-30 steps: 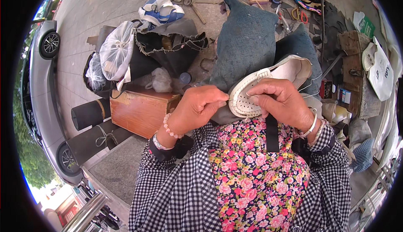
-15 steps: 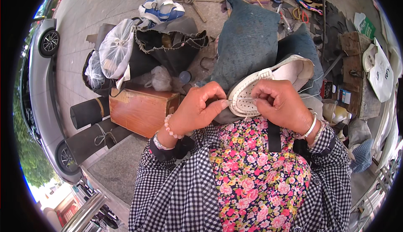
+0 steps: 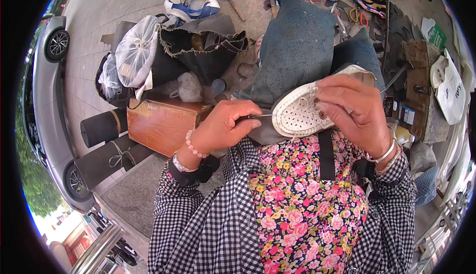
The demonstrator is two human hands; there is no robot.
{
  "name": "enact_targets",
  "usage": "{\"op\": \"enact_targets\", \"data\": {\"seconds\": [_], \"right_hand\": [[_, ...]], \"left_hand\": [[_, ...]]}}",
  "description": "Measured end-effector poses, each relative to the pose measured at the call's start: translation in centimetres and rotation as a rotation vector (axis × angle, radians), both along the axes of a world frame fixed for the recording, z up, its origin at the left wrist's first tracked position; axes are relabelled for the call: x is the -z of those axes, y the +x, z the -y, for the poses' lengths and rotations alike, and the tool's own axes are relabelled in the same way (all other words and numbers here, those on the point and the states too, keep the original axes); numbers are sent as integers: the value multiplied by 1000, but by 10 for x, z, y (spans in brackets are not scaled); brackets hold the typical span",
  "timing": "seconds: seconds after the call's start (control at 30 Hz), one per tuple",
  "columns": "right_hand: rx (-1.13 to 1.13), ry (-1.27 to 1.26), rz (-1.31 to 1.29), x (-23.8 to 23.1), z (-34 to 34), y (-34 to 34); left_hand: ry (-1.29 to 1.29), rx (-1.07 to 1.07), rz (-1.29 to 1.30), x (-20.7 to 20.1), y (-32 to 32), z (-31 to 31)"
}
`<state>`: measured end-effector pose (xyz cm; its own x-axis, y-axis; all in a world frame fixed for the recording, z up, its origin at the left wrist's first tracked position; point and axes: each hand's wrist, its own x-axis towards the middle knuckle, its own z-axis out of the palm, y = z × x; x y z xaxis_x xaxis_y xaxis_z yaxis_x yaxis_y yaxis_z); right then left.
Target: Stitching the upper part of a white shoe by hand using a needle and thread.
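A white perforated shoe (image 3: 297,113) rests across my lap, its toe toward my left hand. My left hand (image 3: 225,125) is closed round the dark handle of a thin awl (image 3: 258,116), whose metal shaft points right and reaches the shoe's toe edge. Over the shoe's upper, my right hand (image 3: 354,113) has its thumb and fingers bent close together near the lacing. Whatever is pinched there, perhaps thread, is too small to make out. Part of the shoe's opening is hidden behind that hand.
A wooden box (image 3: 161,125) and dark rolls (image 3: 101,128) lie at the left. Beyond them stand an open black bag (image 3: 203,51) and a clear plastic bag (image 3: 136,51). Scissors (image 3: 341,26) lie at the back right, and a wooden crate (image 3: 421,85) stands to the right.
Both hands were close together over the shoe's toe with a thread between them. They have moved apart; an awl now shows in my left hand, and my right hand has moved up and right.
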<state>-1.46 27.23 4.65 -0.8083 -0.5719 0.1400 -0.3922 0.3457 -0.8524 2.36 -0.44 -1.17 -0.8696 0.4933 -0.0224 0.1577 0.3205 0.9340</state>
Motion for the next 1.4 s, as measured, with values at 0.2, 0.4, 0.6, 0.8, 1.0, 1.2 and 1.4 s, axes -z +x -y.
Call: {"op": "enact_targets", "data": {"seconds": [0.2,0.4,0.6,0.8,1.0,1.2,1.4], "right_hand": [[-318,1,-255,8,28,-30],[-708,-19,55,26,24,-41],[-566,-11,-64,24,32,-24],[-532,-15,-61,28,29,-20],[-532,-3,-52,22,29,-12],[-543,-39,-16,27,20,-20],[-655,-54,47,44,27,-36]], "left_hand": [[-397,233,-110,-52,-2,5],[-587,386,-276,-73,3,3],[-656,400,-548,-74,11,6],[-632,421,-503,-68,15,7],[153,233,1358,-59,1,27],[62,4,1365,-63,31,73],[287,-30,559,-30,39,43]]}}
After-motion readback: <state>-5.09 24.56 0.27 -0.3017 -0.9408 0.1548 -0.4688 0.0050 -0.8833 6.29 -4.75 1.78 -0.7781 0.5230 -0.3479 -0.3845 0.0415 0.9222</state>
